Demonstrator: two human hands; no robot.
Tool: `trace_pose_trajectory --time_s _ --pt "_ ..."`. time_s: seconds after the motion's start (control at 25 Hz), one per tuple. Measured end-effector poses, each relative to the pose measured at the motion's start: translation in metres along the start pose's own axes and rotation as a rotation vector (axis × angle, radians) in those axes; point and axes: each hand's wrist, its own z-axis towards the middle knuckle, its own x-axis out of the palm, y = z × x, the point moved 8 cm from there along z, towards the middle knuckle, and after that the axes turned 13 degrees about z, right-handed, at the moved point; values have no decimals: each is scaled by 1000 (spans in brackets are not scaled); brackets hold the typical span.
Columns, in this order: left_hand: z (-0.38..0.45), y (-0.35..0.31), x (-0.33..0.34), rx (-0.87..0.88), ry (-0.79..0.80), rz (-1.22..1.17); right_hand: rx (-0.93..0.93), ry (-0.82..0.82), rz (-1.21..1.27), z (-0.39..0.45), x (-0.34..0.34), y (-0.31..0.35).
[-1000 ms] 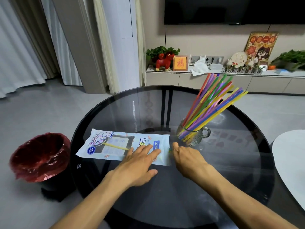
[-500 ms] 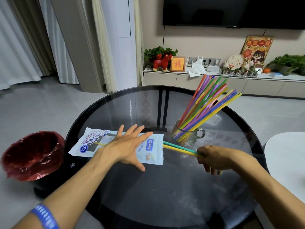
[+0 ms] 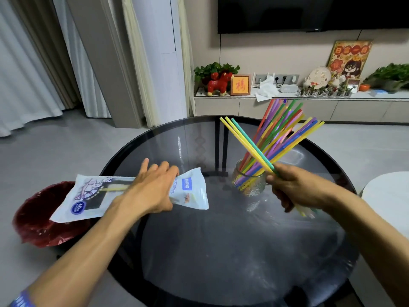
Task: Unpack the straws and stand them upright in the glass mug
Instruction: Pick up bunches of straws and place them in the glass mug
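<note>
A small bundle of yellow and green straws point(image 3: 247, 142) is gripped in the right hand point(image 3: 296, 187), tilted up-left just in front of the glass mug point(image 3: 250, 182), which already holds many leaning straws point(image 3: 285, 131). The left hand point(image 3: 150, 191) holds the packet point(image 3: 190, 189), one straw visible inside. Risk: the held bundle may strike the leaning straws and tip the mug. Half a second earlier the bundle lay level, half-drawn from the flat packet.

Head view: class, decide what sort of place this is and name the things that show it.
Most likely a home living room: a wall-mounted television above a low cabinet holding ornaments and plants, long curtains, and a round glass table.
</note>
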Motion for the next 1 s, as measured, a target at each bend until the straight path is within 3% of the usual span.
trace_pose_trajectory --time_s 0.16,0.28,0.36,0.48,0.84,1.0 --pt "-10 -39 3 96 65 159 -73 4 -1 5 38 0" --pt "-8 -48 -33 162 -87 425 -212 -184 -125 15 41 -4" --pt "-6 -53 -71 211 -236 553 -282 -279 -31 16 34 2" --pt "-6 -60 -94 275 -270 648 -299 -233 117 15 41 7" --pt "-6 -57 -93 236 -246 582 -220 -192 250 15 55 -5" --pt "6 -32 -69 133 37 345 -48 -172 274 16 60 -17"
